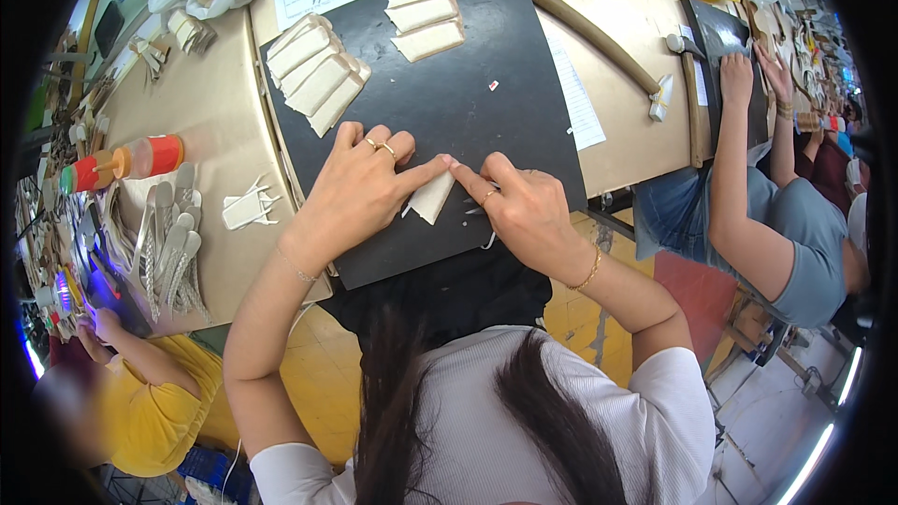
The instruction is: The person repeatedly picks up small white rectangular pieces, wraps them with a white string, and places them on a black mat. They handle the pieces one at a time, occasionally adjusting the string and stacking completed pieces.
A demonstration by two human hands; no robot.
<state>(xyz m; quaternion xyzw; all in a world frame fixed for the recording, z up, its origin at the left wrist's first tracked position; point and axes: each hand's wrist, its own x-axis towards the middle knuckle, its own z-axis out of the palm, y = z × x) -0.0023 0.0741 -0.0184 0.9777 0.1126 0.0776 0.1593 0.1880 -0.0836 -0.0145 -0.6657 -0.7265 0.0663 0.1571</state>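
Observation:
A small cream strip-shaped piece (432, 198) lies on the black board (421, 103) close to its front edge. My left hand (367, 178) presses its stretched index finger on the top of this piece, with the other fingers curled in. From the right, the fingertips of my right hand (526, 210) meet the left index fingertip at the piece's upper corner. A thin, pointed, greyish tool (475, 210) pokes out beneath my right fingers; its kind is unclear. Farther back on the board lie two groups of similar cream pieces with brown edges, one at the left (316, 70) and one at centre (426, 23).
Glue bottles (154, 156), braided straps (173, 252) and white strips (250, 206) lie on the left table. A curved wooden bar (594, 37) and a printed sheet (575, 93) are on the right. Co-workers sit at both sides; a hammer (683, 44) lies near the right one.

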